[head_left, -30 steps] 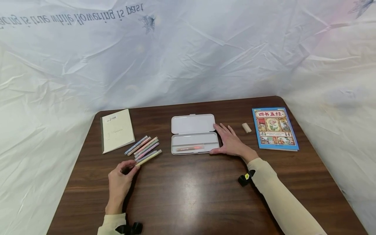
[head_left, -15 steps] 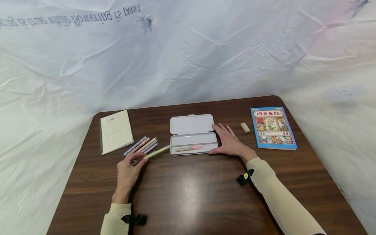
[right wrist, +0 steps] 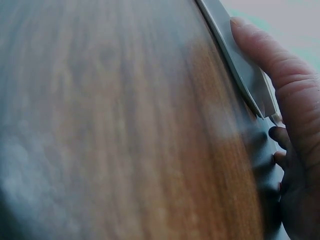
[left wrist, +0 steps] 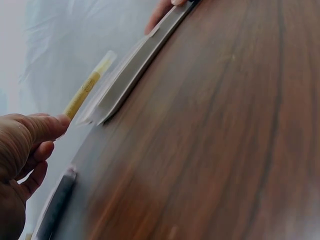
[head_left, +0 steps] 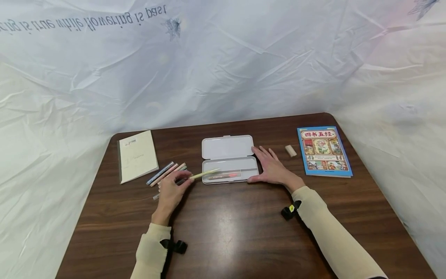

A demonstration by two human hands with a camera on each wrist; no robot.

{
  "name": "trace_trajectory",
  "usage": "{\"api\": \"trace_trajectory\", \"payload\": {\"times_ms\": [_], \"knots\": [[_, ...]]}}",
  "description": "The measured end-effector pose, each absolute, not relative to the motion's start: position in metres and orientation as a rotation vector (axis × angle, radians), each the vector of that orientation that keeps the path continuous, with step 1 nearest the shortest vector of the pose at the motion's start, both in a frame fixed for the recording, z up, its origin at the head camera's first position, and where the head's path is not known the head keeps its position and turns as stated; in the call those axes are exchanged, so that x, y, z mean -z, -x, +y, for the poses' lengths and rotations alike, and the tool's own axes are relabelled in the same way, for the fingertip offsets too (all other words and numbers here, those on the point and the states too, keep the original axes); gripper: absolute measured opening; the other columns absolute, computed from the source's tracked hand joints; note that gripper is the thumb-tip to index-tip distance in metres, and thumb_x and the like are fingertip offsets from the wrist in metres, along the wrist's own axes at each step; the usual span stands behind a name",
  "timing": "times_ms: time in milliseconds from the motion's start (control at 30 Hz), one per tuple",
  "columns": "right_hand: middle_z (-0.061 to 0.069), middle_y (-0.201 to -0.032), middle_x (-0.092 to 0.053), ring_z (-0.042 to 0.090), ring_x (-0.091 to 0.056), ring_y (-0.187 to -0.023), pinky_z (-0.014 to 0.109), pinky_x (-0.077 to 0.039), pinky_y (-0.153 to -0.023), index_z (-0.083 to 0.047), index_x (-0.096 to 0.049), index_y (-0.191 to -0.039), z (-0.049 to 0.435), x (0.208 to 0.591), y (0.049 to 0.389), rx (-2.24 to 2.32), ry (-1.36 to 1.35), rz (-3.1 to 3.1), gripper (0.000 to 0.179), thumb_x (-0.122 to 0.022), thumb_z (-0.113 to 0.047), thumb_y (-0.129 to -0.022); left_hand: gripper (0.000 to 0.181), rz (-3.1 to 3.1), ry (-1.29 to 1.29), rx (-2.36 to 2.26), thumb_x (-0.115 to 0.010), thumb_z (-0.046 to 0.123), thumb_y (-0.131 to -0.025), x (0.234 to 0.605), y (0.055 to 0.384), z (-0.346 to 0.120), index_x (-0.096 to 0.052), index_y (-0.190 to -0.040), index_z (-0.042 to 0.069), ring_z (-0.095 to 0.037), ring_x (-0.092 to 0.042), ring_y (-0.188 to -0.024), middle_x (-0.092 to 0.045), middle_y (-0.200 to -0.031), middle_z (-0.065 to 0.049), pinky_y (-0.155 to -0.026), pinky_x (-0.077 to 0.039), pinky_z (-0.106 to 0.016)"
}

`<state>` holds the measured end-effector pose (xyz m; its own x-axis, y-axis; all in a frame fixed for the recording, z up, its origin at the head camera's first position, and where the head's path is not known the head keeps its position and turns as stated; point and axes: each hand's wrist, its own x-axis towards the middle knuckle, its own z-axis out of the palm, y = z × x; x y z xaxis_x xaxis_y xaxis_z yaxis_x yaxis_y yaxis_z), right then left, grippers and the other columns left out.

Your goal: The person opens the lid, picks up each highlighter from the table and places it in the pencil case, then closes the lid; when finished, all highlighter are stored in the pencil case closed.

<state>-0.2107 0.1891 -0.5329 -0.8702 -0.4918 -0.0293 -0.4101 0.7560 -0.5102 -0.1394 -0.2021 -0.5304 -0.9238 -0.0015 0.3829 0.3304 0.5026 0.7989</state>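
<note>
In the head view my left hand pinches a yellow marker between thumb and fingers. Its far end overlaps the left part of a white pencil case, which lies with its lid folded back. The left wrist view shows the marker's yellow barrel and clear tip tilted up beside the case. One pinkish pen lies in the front compartment. My right hand spreads its fingers along the case's right end, thumb at the front corner. Several coloured markers lie partly hidden behind my left hand.
A cream notebook lies at the back left of the brown table. To the right of the case are a beige eraser and a blue-edged picture book. A white sheet hangs behind the table.
My left hand has lifted the yellow marker from the group and carried it right and away from me, so that its end now reaches over the case. The right hand keeps its place.
</note>
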Motion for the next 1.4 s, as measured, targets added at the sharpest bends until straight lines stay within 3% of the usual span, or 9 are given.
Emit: {"api": "trace_trajectory", "payload": {"times_ms": [167,567,1400], "knots": [[0.014,-0.175,-0.022,0.035,-0.010,-0.163,0.059,0.001,-0.128,-0.007,-0.017,-0.169,0.189,0.534,0.211,0.751,0.720,2.791,0.129,-0.082,-0.070,-0.077,0.022,-2.460,0.314,1.344,-0.090,-0.003,-0.080,0.532,0.147,-0.188,-0.080,-0.098,0.005,-0.022,-0.074,-0.085,-0.079,-0.095,-0.008,-0.077,-0.059,-0.033],[0.014,-0.174,-0.023,0.035,-0.011,-0.163,0.059,0.001,-0.128,-0.008,-0.018,-0.169,0.189,0.537,0.211,0.759,0.725,2.797,0.129,-0.082,-0.070,-0.077,0.021,-2.570,0.359,1.340,-0.088,0.003,-0.084,0.533,0.159,-0.163,-0.080,-0.103,0.009,-0.022,-0.073,-0.091,-0.078,-0.096,-0.005,-0.084,-0.057,-0.045],[0.014,-0.174,-0.024,0.036,-0.013,-0.162,0.060,0.000,-0.128,-0.007,-0.019,-0.169,0.189,0.536,0.212,0.739,0.713,2.804,0.128,-0.082,-0.070,-0.077,0.018,-2.637,0.378,1.311,-0.088,0.008,-0.087,0.531,0.162,-0.155,-0.080,-0.102,0.012,-0.022,-0.070,-0.094,-0.077,-0.096,-0.003,-0.084,-0.056,-0.046]]}}
